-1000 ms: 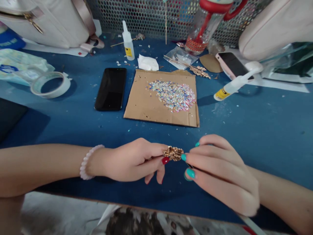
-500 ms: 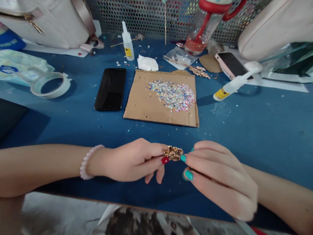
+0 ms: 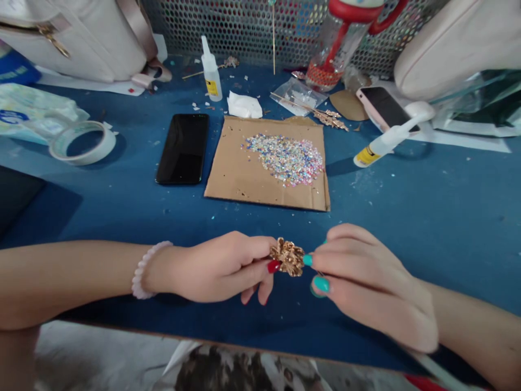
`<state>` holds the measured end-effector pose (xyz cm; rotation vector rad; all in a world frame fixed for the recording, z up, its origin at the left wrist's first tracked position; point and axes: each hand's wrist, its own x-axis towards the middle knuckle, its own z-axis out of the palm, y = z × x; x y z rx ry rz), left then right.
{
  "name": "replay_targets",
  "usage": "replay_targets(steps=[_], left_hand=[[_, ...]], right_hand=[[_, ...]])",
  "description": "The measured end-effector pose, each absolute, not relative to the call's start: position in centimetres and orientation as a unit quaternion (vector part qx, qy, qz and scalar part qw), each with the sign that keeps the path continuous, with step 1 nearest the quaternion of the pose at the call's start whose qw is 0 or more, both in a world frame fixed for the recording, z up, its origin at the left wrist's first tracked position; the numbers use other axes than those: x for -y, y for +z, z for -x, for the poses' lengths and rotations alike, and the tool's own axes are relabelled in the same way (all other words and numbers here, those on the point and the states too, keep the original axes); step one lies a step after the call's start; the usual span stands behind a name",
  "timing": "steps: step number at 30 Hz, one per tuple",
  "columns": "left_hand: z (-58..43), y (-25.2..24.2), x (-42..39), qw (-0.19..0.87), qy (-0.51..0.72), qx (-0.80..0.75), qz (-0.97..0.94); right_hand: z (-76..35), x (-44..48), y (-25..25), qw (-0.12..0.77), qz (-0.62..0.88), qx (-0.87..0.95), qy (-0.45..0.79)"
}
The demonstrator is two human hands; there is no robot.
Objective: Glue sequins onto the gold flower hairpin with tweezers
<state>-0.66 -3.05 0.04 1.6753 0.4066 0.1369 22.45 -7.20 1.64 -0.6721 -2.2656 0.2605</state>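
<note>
A small gold metal ornament [image 3: 288, 256] with leaf-like filigree is held just above the blue table [image 3: 427, 217], near its front edge. My left hand [image 3: 220, 267], with red nails and a pale bead bracelet at the wrist, pinches the ornament's left side between thumb and forefinger. My right hand [image 3: 366, 282], with turquoise nails, pinches its right side with the fingertips. Behind the hands lies a brown cardboard sheet [image 3: 236, 168] bearing a heap of iridescent sequins [image 3: 287, 158].
A black phone [image 3: 183, 147] lies left of the cardboard, a tape roll [image 3: 83, 142] farther left. Two glue bottles [image 3: 211, 70] [image 3: 386, 141], a pink phone [image 3: 380, 107], a plastic bag [image 3: 299, 95], more gold ornaments [image 3: 331, 119] and pale bags [image 3: 81, 32] crowd the back by a perforated metal wall.
The ornament has tilted between the fingers, showing more of its face. My right hand has shifted slightly, its fingertips regripping the ornament's right side. The left hand has barely moved.
</note>
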Motion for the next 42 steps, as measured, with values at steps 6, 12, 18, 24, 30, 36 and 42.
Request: replay_targets(steps=[6,12,18,24,30,36,42], left_hand=[[0.7,0.0,3.3,0.649,0.066,-0.201,-0.731],[0.8,-0.3,3.1,0.557,0.137,-0.189,-0.797],[0.7,-0.8,3.0,0.422,0.194,-0.183,-0.867],[0.8,-0.9,3.1,0.375,0.189,-0.173,-0.891],[0.7,-0.9,3.0,0.299,0.174,-0.145,-0.927],[0.7,-0.9,2.8,0.250,0.168,-0.134,-0.944],[0.9,-1.1,2.8,0.196,0.134,-0.084,-0.968]], right_hand=[[-22.1,5.4,0.6,0.440,0.307,0.824,0.181],[-21.6,5.5,0.2,0.393,0.280,0.845,0.230],[-21.5,5.5,0.0,0.382,0.256,0.851,0.254],[-21.4,5.0,0.0,0.362,0.302,0.852,0.229],[-22.1,3.7,-0.3,0.379,0.358,0.841,0.147],[-22.6,2.6,-0.6,0.356,0.371,0.850,0.110],[-23.2,1.0,-1.1,0.335,0.389,0.856,0.068]])
